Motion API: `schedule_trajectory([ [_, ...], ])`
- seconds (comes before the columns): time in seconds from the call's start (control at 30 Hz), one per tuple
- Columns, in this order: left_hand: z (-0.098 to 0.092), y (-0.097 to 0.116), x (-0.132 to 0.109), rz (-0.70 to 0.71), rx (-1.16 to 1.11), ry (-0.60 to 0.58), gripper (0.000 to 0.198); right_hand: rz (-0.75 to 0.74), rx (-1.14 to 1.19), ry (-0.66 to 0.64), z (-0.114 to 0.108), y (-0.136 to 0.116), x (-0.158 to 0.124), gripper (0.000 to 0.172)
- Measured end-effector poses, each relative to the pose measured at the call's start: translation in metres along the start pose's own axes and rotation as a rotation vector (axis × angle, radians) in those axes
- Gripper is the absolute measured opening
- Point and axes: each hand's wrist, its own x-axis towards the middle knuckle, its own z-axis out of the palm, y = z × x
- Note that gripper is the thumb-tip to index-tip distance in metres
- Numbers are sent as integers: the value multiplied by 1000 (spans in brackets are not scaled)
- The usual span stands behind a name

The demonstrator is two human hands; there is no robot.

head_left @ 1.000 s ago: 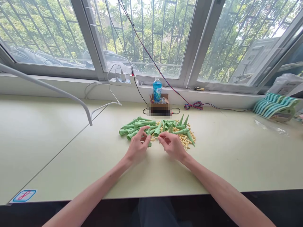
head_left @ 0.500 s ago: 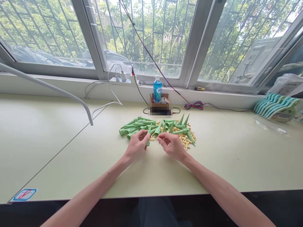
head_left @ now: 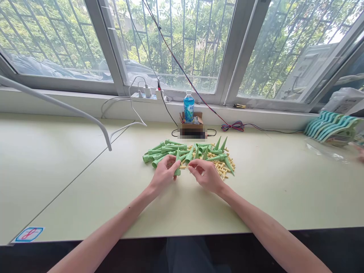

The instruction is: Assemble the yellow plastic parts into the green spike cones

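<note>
**Count from where I stand**

Worker's hands: two, left hand (head_left: 165, 172) and right hand (head_left: 209, 176). Green cones (head_left: 190, 155): over ten. Yellow pegs (head_left: 223, 168): dozens (too piled up, no exact number from me). Singles: one blue bottle (head_left: 189, 109), one cardboard box (head_left: 192, 126), one wire coil (head_left: 233, 126), one label (head_left: 29, 234). Hangers (head_left: 327, 127): several, nested too tightly to count.

Daylit barred windows (head_left: 204, 41), pale green table (head_left: 298, 182)
</note>
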Motion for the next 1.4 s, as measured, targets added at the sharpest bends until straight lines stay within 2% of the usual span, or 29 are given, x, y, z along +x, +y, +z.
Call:
schedule_trajectory([
  [0.17,0,0,-1,-37,-17,-25,30,26,3,1,-1,-1,0,17],
  [0.53,0,2,-3,-14,-42,-60,31,58,46,-36,-1,0,1,12],
  [1.4,3,-4,-4,16,-17,-99,29,19,69,-71,2,4,0,9],
])
